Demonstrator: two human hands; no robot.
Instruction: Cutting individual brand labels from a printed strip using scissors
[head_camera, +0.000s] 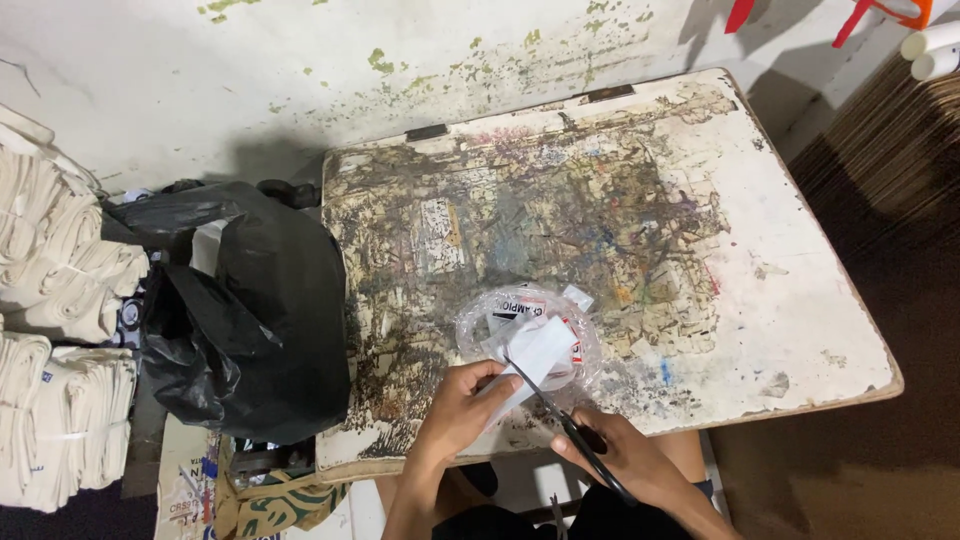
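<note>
The left hand (458, 410) pinches a white paper strip (533, 362) over the stained surface (800, 300). The right hand (625, 455) grips black scissors (570, 425), blades open at the strip, beside a clear plastic bag (500, 320).

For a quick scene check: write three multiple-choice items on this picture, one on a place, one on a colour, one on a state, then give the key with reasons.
1. Where does the black plastic bag lie?
A. To the left of the worn table
B. On the middle of the table
C. Right of the table

2. What colour is the strip of paper held by the left hand?
A. Red
B. White
C. Green

3. How do the scissors in the right hand stand?
A. Lying flat on the table, untouched
B. Held, blades at the paper strip
C. Hanging on the wall

Key: 1 A, the bag slumps against the table's left edge. 2 B, the strip is plainly white, beside a clear plastic bag. 3 B, the right hand grips the handles and the blades meet the strip.
</note>
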